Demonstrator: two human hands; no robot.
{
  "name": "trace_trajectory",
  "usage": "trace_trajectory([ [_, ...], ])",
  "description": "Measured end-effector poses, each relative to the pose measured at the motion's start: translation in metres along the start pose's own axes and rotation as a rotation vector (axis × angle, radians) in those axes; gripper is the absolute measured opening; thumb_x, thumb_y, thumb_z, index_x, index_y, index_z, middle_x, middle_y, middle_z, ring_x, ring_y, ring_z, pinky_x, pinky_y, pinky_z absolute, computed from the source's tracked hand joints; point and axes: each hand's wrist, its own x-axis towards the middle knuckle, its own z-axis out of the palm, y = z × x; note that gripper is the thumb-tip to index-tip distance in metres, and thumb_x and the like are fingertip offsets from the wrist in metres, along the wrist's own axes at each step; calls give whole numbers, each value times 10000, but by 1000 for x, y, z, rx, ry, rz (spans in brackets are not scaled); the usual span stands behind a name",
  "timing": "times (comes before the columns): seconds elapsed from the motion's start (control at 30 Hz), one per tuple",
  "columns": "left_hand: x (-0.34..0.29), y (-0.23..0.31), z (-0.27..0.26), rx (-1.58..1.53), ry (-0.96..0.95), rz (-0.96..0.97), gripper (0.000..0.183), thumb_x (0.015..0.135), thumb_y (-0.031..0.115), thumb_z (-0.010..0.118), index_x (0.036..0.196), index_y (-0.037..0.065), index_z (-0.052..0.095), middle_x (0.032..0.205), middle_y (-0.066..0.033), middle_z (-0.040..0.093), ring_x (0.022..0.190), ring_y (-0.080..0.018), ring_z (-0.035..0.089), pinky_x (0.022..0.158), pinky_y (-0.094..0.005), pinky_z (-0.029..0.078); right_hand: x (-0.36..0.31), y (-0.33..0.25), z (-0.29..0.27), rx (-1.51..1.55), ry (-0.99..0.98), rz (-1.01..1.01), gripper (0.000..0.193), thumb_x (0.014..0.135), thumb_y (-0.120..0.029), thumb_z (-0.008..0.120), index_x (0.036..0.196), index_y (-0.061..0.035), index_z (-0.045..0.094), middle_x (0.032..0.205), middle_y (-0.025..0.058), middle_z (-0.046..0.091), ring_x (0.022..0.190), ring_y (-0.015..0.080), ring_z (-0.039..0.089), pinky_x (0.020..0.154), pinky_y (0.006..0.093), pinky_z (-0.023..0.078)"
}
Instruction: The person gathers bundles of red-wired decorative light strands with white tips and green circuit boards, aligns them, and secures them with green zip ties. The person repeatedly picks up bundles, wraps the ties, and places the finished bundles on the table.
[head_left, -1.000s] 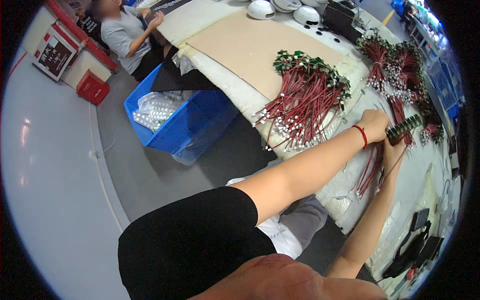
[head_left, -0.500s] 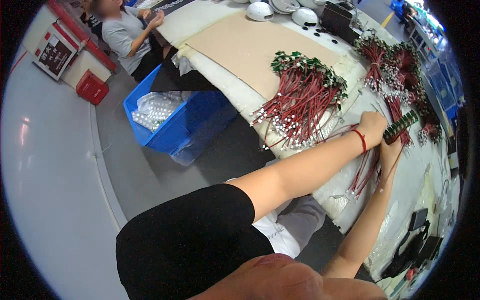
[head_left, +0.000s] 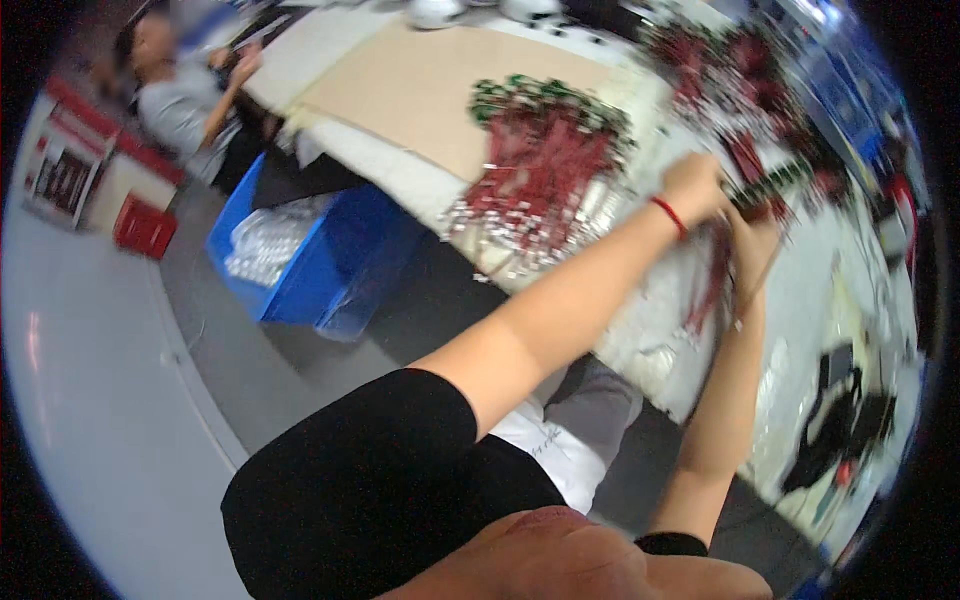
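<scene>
Above the right part of the table, my left hand (head_left: 695,185), with a red string bracelet at its wrist, is closed close beside my right hand. What its fingers pinch is hidden. My right hand (head_left: 755,245) is wrapped round a bundle of wired circuit boards (head_left: 780,183), small green boards stacked in a row. Red wires (head_left: 708,285) with white connectors hang below the two hands. Left of them lies a large pile of the same red-wired boards (head_left: 550,160), green ends at the far side, white connectors toward me. Motion blurs the picture.
More bundles of red-wired boards (head_left: 690,70) lie at the far right. A beige sheet (head_left: 400,90) covers part of the table, with white rounded shells (head_left: 435,12) beyond. A blue bin (head_left: 300,275) holding clear plastic trays stands left of the table. Another person (head_left: 185,110) sits at the far left.
The view has turned, so the table and its contents appear further left and higher. Both hands stay together at the bundle; the right hand keeps hold of it.
</scene>
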Motion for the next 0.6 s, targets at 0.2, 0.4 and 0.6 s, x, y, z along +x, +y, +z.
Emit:
trace_trajectory([
  [0.2, 16, -22, -6, 11, -337, 20, 192, 664, 132, 694, 845, 67, 709, 770, -111, 683, 702, -172, 641, 664, -310, 504, 0, -11, -3, -1, -101, 243, 218, 704, -124, 699, 855, 8, 615, 758, 39, 631, 653, 126, 551, 600, 284, 445],
  [0.4, 11, -20, -18, 164, -233, 1, 192, 621, 181, 664, 803, 164, 722, 782, -113, 679, 761, -276, 655, 692, -351, 514, 0, -14, -10, -107, -96, 236, 261, 692, -129, 668, 895, 9, 580, 714, 44, 593, 657, 141, 538, 631, 300, 453],
  [0.6, 6, -15, -22, 337, -157, 28, 262, 626, 225, 665, 881, 198, 716, 942, -115, 664, 954, -308, 597, 823, -422, 460, -7, -35, -14, -166, -187, 200, 396, 702, -153, 681, 1026, 23, 538, 826, 76, 597, 753, 155, 535, 693, 296, 451],
])
